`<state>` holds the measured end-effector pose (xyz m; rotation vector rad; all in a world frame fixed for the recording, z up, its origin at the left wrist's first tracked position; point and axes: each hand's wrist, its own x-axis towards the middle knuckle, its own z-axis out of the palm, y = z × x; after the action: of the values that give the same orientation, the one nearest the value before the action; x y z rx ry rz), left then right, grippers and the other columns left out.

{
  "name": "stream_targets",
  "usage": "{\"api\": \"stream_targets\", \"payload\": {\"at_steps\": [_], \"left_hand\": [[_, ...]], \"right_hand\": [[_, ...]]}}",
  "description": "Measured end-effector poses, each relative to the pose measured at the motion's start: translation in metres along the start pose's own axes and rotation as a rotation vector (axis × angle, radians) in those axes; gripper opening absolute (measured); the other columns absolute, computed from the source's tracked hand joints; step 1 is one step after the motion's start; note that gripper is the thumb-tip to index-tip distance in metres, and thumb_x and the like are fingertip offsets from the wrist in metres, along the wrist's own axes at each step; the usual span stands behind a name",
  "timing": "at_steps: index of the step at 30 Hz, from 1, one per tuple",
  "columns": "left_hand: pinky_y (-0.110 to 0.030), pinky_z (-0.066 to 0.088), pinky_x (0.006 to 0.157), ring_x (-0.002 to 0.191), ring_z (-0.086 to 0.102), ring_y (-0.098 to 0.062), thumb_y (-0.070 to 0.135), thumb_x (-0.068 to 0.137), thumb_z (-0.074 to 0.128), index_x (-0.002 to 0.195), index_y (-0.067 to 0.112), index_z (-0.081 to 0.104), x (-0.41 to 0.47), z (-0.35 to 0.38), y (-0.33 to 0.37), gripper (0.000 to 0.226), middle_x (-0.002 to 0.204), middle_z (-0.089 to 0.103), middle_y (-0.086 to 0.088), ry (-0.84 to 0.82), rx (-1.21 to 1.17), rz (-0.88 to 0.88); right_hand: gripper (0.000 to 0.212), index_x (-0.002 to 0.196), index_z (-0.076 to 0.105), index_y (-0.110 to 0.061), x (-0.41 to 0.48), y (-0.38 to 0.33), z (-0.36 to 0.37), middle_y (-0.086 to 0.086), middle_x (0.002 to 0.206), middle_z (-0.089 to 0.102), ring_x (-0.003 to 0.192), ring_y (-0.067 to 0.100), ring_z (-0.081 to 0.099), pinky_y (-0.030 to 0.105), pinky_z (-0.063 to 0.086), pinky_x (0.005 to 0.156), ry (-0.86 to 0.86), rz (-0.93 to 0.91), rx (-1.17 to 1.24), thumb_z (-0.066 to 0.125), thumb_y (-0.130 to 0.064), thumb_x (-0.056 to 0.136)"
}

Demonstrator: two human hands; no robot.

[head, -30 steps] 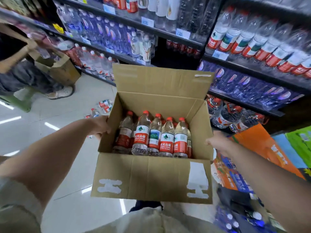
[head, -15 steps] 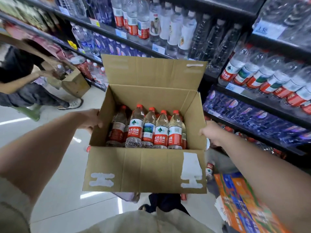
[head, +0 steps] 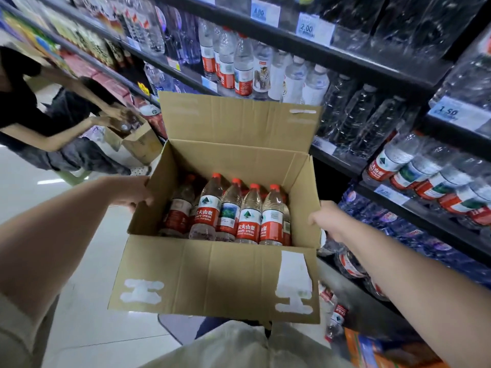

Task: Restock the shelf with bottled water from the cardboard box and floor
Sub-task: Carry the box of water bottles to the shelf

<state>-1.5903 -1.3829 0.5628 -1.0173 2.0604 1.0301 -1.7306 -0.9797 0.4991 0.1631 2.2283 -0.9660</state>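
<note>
Fingers (head: 138, 201) curled over cardboard box (head: 212, 277) side edges — left hand (head: 132, 192), right hand (head: 325, 219) — beside shelf (head: 345, 166); open floor (head: 79, 314) leftward.

The cardboard box (head: 212, 277) is showing plain tan with white torn-tape patches on the near flap. The bottles (head: 228, 211) inside are wearing red caps and red-and-white labels with a green tree mark. The shelf (head: 345, 62) is looking black, price tags (head: 314, 29) white and pale blue. Floor (head: 87, 301) is gleaming glossy white.
</note>
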Motion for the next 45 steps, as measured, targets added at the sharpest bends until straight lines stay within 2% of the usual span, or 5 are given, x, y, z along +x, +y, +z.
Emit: {"api": "stream_targets", "payload": {"at_steps": [5,13,25,37,45], "left_hand": [[-0.043,0.057,0.077,0.105,0.059,-0.034,-0.019,0.081,0.054,0.142,0.003,0.038,0.017,-0.021,0.022,0.066,0.127,0.056,-0.021,0.0,-0.006,-0.005],[-0.041,0.057,0.066,0.094,0.063,-0.036,-0.017,0.082,0.053,0.128,0.005,0.048,0.078,-0.03,0.063,0.051,0.106,0.062,-0.021,-0.047,0.133,0.069],[-0.027,0.046,0.049,0.06,0.058,-0.025,-0.016,0.076,0.055,0.102,0.007,0.058,0.226,-0.036,0.103,0.035,0.081,0.063,-0.017,-0.142,0.306,0.189],[-0.025,0.046,0.048,0.065,0.057,-0.019,-0.014,0.08,0.056,0.107,0.014,0.053,0.263,0.016,0.093,0.039,0.084,0.061,-0.01,-0.202,0.396,0.213],[-0.045,0.057,0.077,0.087,0.064,-0.033,-0.008,0.069,0.064,0.111,0.008,0.059,0.356,0.058,0.026,0.046,0.098,0.068,-0.017,-0.279,0.439,0.17]], "right_hand": [[0.025,0.102,0.058,0.001,0.011,-0.02,-0.004,0.025,0.109,0.065,0.087,0.028,0.056,0.033,0.045,0.076,-0.003,0.012,0.007,0.059,0.009,0.078],[0.036,0.122,0.054,0.007,0.028,-0.021,0.006,0.021,0.105,0.062,0.097,0.034,0.058,0.032,0.044,0.075,0.113,0.079,0.056,0.051,0.01,0.086],[0.007,0.09,0.063,-0.011,0.08,0.004,0.052,0.008,0.065,0.057,0.055,0.022,0.051,0.025,0.037,0.049,0.236,0.335,0.181,0.058,-0.007,0.087],[0.022,0.102,0.059,-0.014,0.069,0.056,0.093,-0.003,0.071,0.054,0.063,0.013,0.05,0.024,0.034,0.051,0.218,0.399,0.231,0.053,0.0,0.088],[0.038,0.109,0.056,-0.01,0.109,0.113,0.178,0.016,0.106,0.063,0.092,0.029,0.059,0.032,0.05,0.072,0.184,0.473,0.438,0.066,-0.02,0.074]]}}
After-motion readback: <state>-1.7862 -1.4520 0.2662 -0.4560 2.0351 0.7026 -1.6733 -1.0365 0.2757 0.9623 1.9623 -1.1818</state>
